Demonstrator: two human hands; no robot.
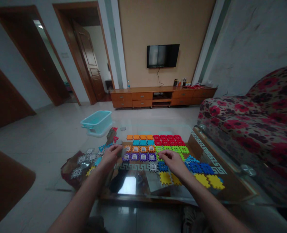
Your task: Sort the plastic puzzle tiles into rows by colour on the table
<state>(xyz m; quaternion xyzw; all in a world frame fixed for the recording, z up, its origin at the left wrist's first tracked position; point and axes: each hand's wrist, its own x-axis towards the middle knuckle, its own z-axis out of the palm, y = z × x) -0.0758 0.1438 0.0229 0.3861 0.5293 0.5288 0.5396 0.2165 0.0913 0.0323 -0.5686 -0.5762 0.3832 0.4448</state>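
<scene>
Several flat interlocking plastic tiles lie in coloured rows on a glass coffee table: orange, red, green, purple, blue and yellow. My left hand rests at the left end of the orange and purple window tiles, fingers curled onto a grey tile. My right hand lies over the green and blue tiles, fingers bent downward on them. What the fingers grip, if anything, is hidden.
More loose grey and teal tiles lie to the left over a dark bag. A teal plastic basin stands on the floor beyond. A floral sofa is at the right, and a TV cabinet lines the far wall.
</scene>
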